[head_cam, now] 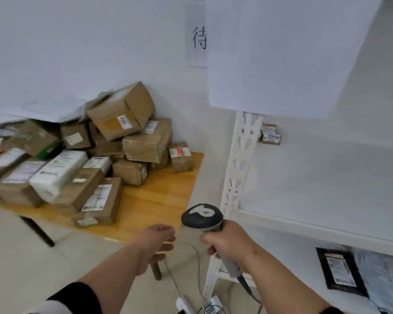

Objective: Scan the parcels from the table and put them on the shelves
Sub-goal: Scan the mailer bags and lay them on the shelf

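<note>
A heap of brown cardboard parcels [125, 114] and a white padded parcel [58, 175] covers the wooden table [159, 196] at the left. My right hand [227, 241] grips the handle of a grey barcode scanner [202, 217], its dark head pointing toward the table. My left hand [157, 241] hovers over the table's near corner, fingers loosely extended, holding nothing. A white metal shelf unit [327, 177] stands at the right. One small parcel [270, 134] sits at the back of its upper shelf; a black parcel [339, 270] lies on the lower shelf.
The scanner's cable [195, 264] trails down to the tiled floor. A perforated white shelf post [238, 168] stands between table and shelves. Blank white patches cover the upper wall, beside a paper sign [197, 39]. A bluish bag [386, 275] lies by the black parcel.
</note>
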`<control>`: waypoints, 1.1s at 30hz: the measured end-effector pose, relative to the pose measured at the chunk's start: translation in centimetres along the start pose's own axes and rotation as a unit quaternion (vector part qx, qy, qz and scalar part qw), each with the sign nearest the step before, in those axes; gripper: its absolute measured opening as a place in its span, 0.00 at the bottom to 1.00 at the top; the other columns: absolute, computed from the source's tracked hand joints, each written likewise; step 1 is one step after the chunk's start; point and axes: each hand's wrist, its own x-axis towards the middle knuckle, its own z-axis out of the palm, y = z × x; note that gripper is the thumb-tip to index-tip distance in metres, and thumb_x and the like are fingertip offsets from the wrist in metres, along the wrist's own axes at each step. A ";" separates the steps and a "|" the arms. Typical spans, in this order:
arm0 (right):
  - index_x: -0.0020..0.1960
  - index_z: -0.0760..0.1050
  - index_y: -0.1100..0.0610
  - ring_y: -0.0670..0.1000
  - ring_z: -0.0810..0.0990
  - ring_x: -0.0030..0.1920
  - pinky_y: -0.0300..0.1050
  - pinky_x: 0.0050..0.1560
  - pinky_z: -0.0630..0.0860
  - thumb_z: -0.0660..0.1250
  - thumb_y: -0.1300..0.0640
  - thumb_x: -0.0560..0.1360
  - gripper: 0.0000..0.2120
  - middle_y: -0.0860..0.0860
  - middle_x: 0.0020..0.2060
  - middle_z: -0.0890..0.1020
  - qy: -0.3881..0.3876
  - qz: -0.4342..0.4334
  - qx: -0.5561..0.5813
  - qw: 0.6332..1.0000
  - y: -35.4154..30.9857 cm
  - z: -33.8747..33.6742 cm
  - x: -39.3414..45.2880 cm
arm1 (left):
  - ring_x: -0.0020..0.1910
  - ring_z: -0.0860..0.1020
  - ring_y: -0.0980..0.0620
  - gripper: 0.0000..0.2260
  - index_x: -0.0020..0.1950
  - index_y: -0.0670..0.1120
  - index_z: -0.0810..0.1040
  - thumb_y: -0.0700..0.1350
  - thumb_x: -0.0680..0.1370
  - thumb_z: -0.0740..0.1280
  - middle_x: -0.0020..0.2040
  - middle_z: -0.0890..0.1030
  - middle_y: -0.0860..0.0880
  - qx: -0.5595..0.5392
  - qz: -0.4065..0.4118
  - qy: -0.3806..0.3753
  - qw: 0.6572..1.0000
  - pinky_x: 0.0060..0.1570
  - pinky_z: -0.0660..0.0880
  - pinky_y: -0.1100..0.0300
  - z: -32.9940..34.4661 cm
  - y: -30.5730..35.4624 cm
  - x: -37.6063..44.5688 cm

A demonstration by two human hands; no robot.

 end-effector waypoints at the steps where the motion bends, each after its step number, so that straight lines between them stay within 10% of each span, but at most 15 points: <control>1: 0.50 0.80 0.55 0.45 0.83 0.34 0.38 0.35 0.76 0.69 0.58 0.73 0.06 0.51 0.38 0.83 0.001 -0.004 -0.003 1.000 -1.8 1.7 1.4 | 0.53 0.81 0.47 0.08 0.59 0.48 0.78 0.48 0.81 0.67 0.53 0.83 0.47 -0.009 -0.003 0.012 1.000 0.50 0.76 0.53 -2.7 0.4 0.6; 11: 0.51 0.78 0.53 0.52 0.84 0.39 0.47 0.41 0.79 0.74 0.53 0.73 0.09 0.53 0.44 0.83 0.003 -0.028 0.082 0.996 -17.7 16.3 13.5 | 0.49 0.81 0.47 0.05 0.55 0.47 0.80 0.45 0.80 0.68 0.52 0.83 0.45 -0.083 0.005 0.113 0.990 0.49 0.78 0.54 -27.2 5.4 6.1; 33: 0.48 0.81 0.58 0.50 0.83 0.38 0.46 0.40 0.79 0.75 0.51 0.73 0.11 0.54 0.41 0.83 -0.118 -0.082 0.110 0.984 -40.0 29.1 35.0 | 0.45 0.75 0.46 0.11 0.59 0.44 0.77 0.50 0.82 0.65 0.50 0.79 0.42 -0.213 0.070 0.264 0.938 0.49 0.77 0.52 -52.1 17.6 21.5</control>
